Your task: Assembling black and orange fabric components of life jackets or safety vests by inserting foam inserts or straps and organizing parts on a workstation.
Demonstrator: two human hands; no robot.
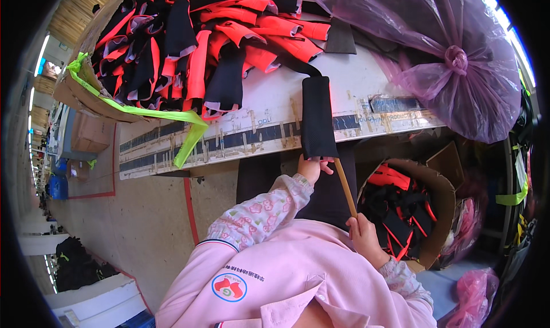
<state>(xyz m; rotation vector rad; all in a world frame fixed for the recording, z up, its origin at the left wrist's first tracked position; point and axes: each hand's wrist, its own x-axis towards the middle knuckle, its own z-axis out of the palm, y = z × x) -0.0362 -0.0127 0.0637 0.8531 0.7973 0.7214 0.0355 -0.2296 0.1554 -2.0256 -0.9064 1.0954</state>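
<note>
Below a black sleeve, we see the right fingers wrapped around a wooden stick.
The left fingers meet the sleeve's lower end, partly hidden; we cannot tell how tightly they close. The stick's upper end is out of our sight. The sleeve lies over the edge of the tabletop; beyond, an orange-and-black pile and a purple bag run off the upper edge.

Cold white light comes from strip lamps down the left side of the room, with more glare at upper right. The desk is bright, dim shadow beneath; the black fabric sleeve looks crisp. Toward the blackened rim, lines bow and distant details smear.
</note>
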